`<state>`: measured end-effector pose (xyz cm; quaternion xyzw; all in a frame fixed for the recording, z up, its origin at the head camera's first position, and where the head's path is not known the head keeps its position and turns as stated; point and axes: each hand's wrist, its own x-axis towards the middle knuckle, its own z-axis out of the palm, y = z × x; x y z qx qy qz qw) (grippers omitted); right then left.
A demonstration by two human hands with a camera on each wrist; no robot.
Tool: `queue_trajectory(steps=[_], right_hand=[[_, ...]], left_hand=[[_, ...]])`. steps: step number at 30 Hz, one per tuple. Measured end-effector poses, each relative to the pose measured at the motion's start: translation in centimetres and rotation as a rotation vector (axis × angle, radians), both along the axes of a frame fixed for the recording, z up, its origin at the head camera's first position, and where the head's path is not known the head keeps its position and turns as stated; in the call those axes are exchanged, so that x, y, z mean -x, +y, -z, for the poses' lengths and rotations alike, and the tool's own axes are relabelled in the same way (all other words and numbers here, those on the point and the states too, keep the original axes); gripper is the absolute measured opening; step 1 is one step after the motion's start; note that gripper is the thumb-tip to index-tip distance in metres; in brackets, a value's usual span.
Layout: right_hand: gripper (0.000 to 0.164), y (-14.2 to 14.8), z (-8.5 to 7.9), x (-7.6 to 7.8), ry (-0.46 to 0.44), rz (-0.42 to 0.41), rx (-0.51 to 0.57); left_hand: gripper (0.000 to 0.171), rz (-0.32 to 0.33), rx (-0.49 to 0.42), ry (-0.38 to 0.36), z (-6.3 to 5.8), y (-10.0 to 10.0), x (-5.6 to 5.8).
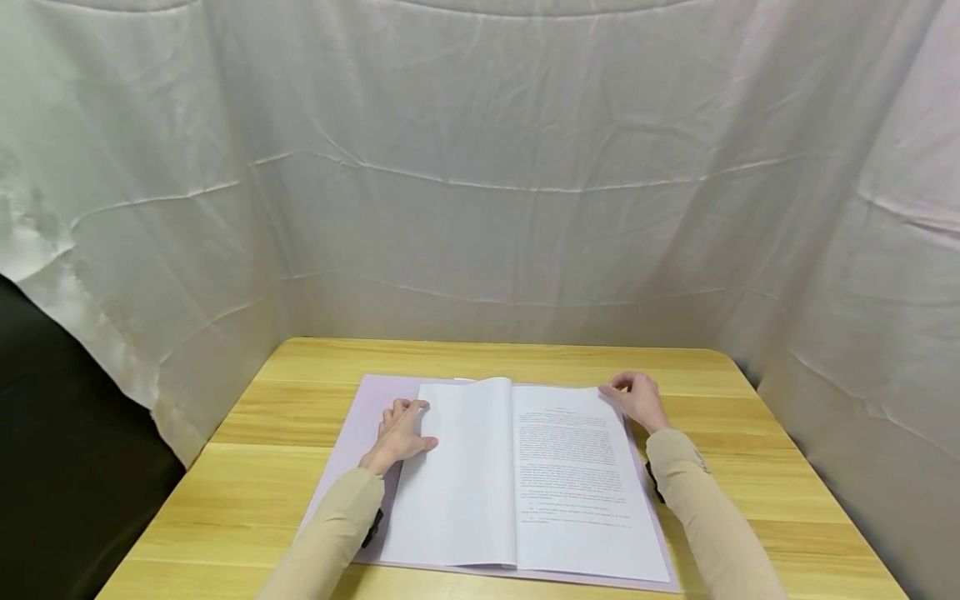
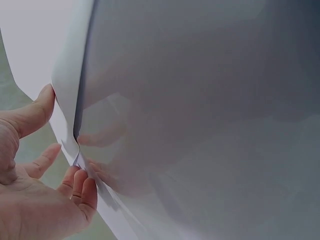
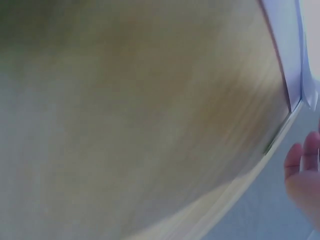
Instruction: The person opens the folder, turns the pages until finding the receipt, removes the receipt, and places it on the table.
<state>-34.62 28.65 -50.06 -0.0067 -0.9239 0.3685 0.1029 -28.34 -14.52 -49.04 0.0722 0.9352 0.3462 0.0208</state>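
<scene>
A lilac folder (image 1: 382, 387) lies spread on the table with a stack of paper open on it. The left page (image 1: 461, 475) is blank and bulges near the fold; the right page (image 1: 573, 546) carries printed text. My left hand (image 1: 399, 435) rests at the left page's outer edge, thumb and fingers spread apart. In the left wrist view, that thumb and the fingertips of the left hand (image 2: 42, 195) meet the paper's edge. At the top right corner, my right hand (image 1: 637, 398) pinches the printed page. Only some fingers of the right hand (image 3: 304, 172) show in the right wrist view.
The wooden table (image 1: 247, 450) extends on both sides of the folder and behind it. Pale grey curtains (image 1: 525, 242) surround it at the back and sides. Something black (image 1: 67, 433) stands at the left edge.
</scene>
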Motion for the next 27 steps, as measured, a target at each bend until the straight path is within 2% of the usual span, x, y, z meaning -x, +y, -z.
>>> queue_trajectory(steps=[4,6,12,22,25,27], right_hand=[[0.037,-0.1,-0.3,-0.1,-0.068,-0.027,0.037],[0.035,-0.2,-0.3,0.0,-0.09,-0.019,0.037],[0.024,-0.3,-0.2,0.1,-0.087,-0.003,0.005],[0.03,-0.4,-0.2,-0.2,-0.079,0.023,-0.007],[0.035,-0.5,-0.4,-0.6,-0.108,0.002,0.035],[0.045,-0.7,-0.7,-1.0,-0.157,-0.028,0.093]], left_hand=[[0.064,-0.013,0.008,-0.027,0.1,0.0,0.2],[0.065,-0.015,0.019,-0.028,0.1,0.0,0.3],[0.064,-0.012,0.017,-0.041,0.1,0.0,0.3],[0.063,-0.003,0.024,-0.051,0.0,0.0,0.2],[0.062,-0.005,0.027,-0.053,0.0,0.0,0.2],[0.062,-0.004,0.028,-0.053,0.0,0.0,0.3]])
